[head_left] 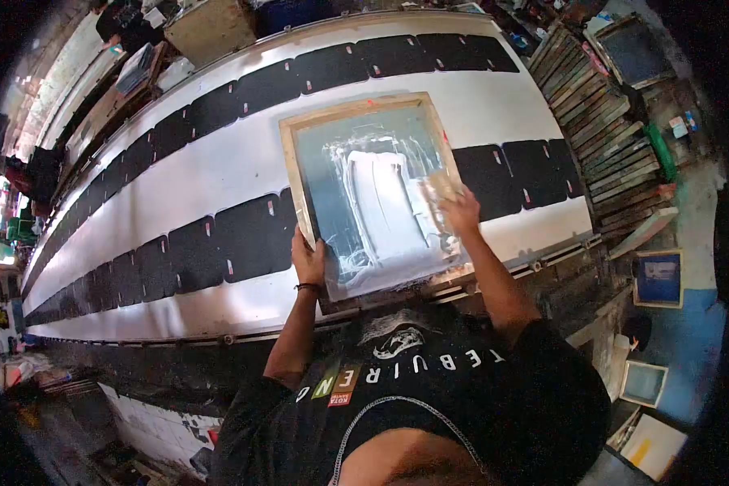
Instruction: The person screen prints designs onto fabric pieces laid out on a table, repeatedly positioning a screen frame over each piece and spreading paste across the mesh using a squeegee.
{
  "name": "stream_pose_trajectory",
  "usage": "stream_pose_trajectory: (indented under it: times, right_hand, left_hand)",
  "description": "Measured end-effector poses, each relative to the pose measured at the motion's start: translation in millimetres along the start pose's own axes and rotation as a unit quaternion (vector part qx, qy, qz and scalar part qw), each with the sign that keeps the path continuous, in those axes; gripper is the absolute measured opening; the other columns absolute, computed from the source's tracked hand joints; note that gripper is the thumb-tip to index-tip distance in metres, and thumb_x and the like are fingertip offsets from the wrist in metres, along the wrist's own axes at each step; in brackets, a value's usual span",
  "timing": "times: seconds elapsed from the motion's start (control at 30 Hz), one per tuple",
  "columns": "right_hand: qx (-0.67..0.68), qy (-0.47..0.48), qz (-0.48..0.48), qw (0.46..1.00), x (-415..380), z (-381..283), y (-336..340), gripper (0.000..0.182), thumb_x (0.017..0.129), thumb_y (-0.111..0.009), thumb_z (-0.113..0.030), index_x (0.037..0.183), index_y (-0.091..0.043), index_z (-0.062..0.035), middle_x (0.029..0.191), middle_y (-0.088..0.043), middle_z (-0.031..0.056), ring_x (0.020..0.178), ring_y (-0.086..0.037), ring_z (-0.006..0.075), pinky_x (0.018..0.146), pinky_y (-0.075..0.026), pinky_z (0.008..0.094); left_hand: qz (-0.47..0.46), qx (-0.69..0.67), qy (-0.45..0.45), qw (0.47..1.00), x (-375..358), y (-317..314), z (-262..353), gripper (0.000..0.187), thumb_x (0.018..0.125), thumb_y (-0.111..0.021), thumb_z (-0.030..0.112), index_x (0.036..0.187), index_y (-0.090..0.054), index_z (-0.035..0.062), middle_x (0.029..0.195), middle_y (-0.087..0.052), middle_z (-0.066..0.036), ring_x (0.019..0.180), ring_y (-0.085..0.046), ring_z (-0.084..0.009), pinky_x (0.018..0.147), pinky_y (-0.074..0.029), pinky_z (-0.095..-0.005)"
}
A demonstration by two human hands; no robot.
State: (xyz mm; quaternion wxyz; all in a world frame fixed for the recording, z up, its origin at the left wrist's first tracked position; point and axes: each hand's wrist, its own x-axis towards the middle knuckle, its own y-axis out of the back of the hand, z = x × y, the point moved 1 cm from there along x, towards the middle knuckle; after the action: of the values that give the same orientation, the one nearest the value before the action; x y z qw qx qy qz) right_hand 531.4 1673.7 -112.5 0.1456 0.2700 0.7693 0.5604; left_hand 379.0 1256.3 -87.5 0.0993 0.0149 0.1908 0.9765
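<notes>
here, framed screen [332, 194], left edge in left hand [308, 259] (squeegee [439, 185] in right hand [462, 212])

Arms [496, 279] forward — left hand [309, 259] clasping, right hand [462, 212] curled, farther out.

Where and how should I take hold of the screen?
Probably by its left wooden bar, at the near end, coming from the wearer's side: it's narrow, straight and closest there, while white paste smears the middle. The left hand holds it there.
</notes>
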Motion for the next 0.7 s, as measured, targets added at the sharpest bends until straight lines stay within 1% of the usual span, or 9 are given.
stream_pose_trajectory:
  times: [0.03,0.1,0.2,0.33,0.4,0.5,0.57,0.63,0.7]
  right_hand:
    - [-0.057,0.005,0.041,0.997,-6.1,18.5,24.8,0.036,0.083,-0.076,-0.038,0.109,-0.081,-0.0144,0.123,-0.074,0.0102,0.128,-0.059,0.0269,0.108,-0.045,0.0409]
    - [0.346,-0.259,-0.089,0.897,25.4,78.5,52.8,0.031,0.084,-0.072,-0.033,0.099,-0.080,-0.0077,0.102,-0.076,0.0111,0.101,-0.068,0.0229,0.088,-0.051,0.0365]
    - [0.413,-0.264,-0.044,0.871,44.3,102.0,119.8,0.030,0.084,-0.069,-0.031,0.094,-0.079,-0.0051,0.086,-0.073,0.0087,0.081,-0.066,0.0183,0.076,-0.050,0.0343]
    - [0.373,-0.278,-0.020,0.885,25.9,180.8,117.9,0.031,0.082,-0.068,-0.031,0.094,-0.078,-0.0045,0.084,-0.069,0.0050,0.081,-0.063,0.0177,0.076,-0.050,0.0345]
    - [0.374,-0.309,-0.005,0.875,4.9,200.0,95.3,0.047,0.075,-0.072,-0.038,0.106,-0.076,-0.0031,0.102,-0.075,0.0194,0.093,-0.070,0.0308,0.083,-0.053,0.0407]
    - [0.416,-0.339,-0.059,0.842,-14.3,185.3,102.1,0.048,0.076,-0.072,-0.040,0.108,-0.076,-0.0050,0.110,-0.074,0.0199,0.103,-0.069,0.0382,0.088,-0.053,0.0441]
    - [0.315,-0.176,-0.010,0.932,-7.6,208.2,69.5,0.039,0.080,-0.070,-0.030,0.107,-0.076,-0.0027,0.092,-0.073,0.0146,0.085,-0.067,0.0266,0.079,-0.050,0.0380]
    - [0.342,-0.242,-0.013,0.908,-10.1,189.9,84.4,0.040,0.079,-0.074,-0.031,0.109,-0.076,-0.0042,0.111,-0.073,0.0148,0.100,-0.067,0.0278,0.090,-0.050,0.0408]
    - [-0.063,0.079,0.222,0.970,-15.1,163.6,93.9,0.034,0.080,-0.078,-0.030,0.108,-0.077,-0.0111,0.122,-0.071,0.0153,0.122,-0.061,0.0377,0.107,-0.045,0.0520]
  left_hand:
    - [0.000,-0.001,-0.003,1.000,-1.8,-23.7,10.3,0.070,0.089,-0.069,0.003,0.153,-0.043,-0.0046,0.132,-0.059,-0.023,0.122,-0.061,-0.0349,0.107,-0.047,-0.0434]
    - [0.038,-0.009,-0.085,0.996,-3.3,-76.5,28.7,0.070,0.089,-0.068,0.003,0.153,-0.042,-0.0040,0.130,-0.059,-0.023,0.126,-0.059,-0.0345,0.109,-0.045,-0.0431]
    - [0.002,-0.056,-0.071,0.996,1.5,-153.9,41.2,0.070,0.090,-0.068,0.006,0.154,-0.042,-0.0016,0.130,-0.059,-0.025,0.125,-0.057,-0.0396,0.108,-0.044,-0.0466]
    - [-0.025,-0.038,-0.053,0.998,-31.3,-196.4,50.3,0.070,0.089,-0.068,0.005,0.154,-0.041,-0.0031,0.136,-0.057,-0.025,0.129,-0.056,-0.0385,0.111,-0.043,-0.0463]
    - [-0.026,-0.111,-0.004,0.993,-49.8,-191.3,66.3,0.071,0.088,-0.068,0.005,0.153,-0.041,-0.0055,0.142,-0.052,-0.023,0.128,-0.056,-0.0364,0.113,-0.041,-0.0448]
    - [-0.044,0.173,-0.046,0.983,-44.7,-176.9,69.3,0.069,0.087,-0.075,0.014,0.148,-0.048,-0.0014,0.137,-0.052,-0.024,0.124,-0.055,-0.0404,0.107,-0.045,-0.0487]
    - [-0.052,0.225,-0.044,0.972,-39.4,-176.8,63.1,0.070,0.086,-0.078,0.020,0.146,-0.049,-0.0005,0.135,-0.052,-0.025,0.124,-0.055,-0.0420,0.106,-0.045,-0.0505]
    - [-0.060,0.273,-0.041,0.959,-32.3,-179.7,60.1,0.071,0.085,-0.080,0.025,0.145,-0.050,0.0004,0.133,-0.052,-0.026,0.123,-0.054,-0.0436,0.105,-0.045,-0.0523]
    - [0.039,0.274,-0.142,0.950,-23.6,-189.5,64.0,0.075,0.084,-0.083,0.032,0.144,-0.051,-0.0003,0.136,-0.051,-0.029,0.125,-0.053,-0.0460,0.106,-0.044,-0.0547]
